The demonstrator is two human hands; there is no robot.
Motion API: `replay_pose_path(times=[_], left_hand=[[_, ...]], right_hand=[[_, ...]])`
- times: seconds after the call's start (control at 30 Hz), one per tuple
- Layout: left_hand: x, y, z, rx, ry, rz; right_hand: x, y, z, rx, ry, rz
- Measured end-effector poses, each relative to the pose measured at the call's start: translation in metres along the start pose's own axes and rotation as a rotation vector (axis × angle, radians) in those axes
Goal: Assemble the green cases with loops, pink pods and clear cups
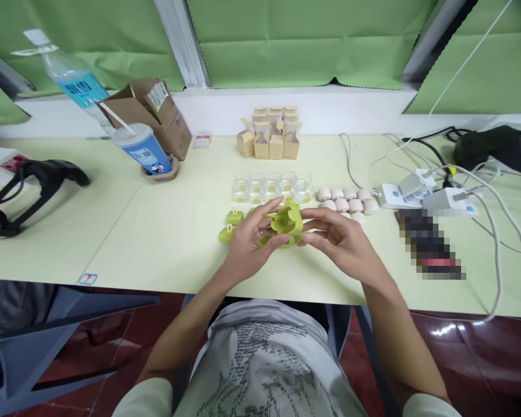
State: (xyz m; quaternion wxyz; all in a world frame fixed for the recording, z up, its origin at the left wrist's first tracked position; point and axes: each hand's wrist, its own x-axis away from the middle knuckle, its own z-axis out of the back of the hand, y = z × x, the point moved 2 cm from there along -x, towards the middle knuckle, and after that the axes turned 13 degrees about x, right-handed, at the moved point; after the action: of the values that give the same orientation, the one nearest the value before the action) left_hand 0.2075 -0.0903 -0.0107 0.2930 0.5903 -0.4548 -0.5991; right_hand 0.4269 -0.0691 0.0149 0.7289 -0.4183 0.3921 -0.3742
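Observation:
A lime-green hollow piece with a scalloped rim [288, 219] is held just above the table, its opening facing me. My left hand [254, 240] pinches it from the left between thumb and fingers. From the other side, the thumb and fingertips of my right hand [341, 240] close on its right edge. Below and behind my fingers more lime-green pieces show in part. Left of my left hand lie two small green pieces with loops, a nearer one [226, 234] and a farther one [235, 217]. Clear plastic cups with yellow dots [271, 188] stand in rows beyond my hands.
Pale pink rounded pieces [342, 204] sit right of the cups. Small cardboard boxes [269, 139] stand at the back. A blue drink cup [147, 153], a large bottle [76, 81] and a brown carton [169, 124] are left. Power strip [399, 196], cables and a blurred dark object [429, 243] occupy the right.

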Motion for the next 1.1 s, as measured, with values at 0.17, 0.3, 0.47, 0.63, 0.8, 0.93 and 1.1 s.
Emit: replay_pose_path(times=[0.17,0.3,0.47,0.63,0.8,0.93,1.1], left_hand=[[-0.002,-0.001,0.004,-0.061,-0.041,-0.021],[-0.003,0.005,0.01,-0.138,-0.063,0.034],[-0.002,0.006,0.012,-0.019,-0.061,0.091],[0.001,0.005,0.007,0.049,-0.063,0.104],[0.001,0.008,0.007,-0.038,-0.08,0.063],[0.001,0.01,0.01,-0.07,-0.072,0.067],[0.0,0.014,0.007,-0.054,-0.067,0.056]], right_hand=[[-0.002,0.008,-0.015,-0.055,0.302,0.126],[0.001,0.004,-0.018,0.052,0.364,0.23],[0.001,-0.003,-0.021,0.203,0.422,0.296],[0.003,-0.009,-0.016,0.215,0.388,0.303],[0.006,-0.011,-0.011,0.171,0.334,0.262],[0.003,-0.01,-0.016,0.164,0.35,0.21],[0.0,-0.002,-0.017,-0.04,0.317,0.094]])
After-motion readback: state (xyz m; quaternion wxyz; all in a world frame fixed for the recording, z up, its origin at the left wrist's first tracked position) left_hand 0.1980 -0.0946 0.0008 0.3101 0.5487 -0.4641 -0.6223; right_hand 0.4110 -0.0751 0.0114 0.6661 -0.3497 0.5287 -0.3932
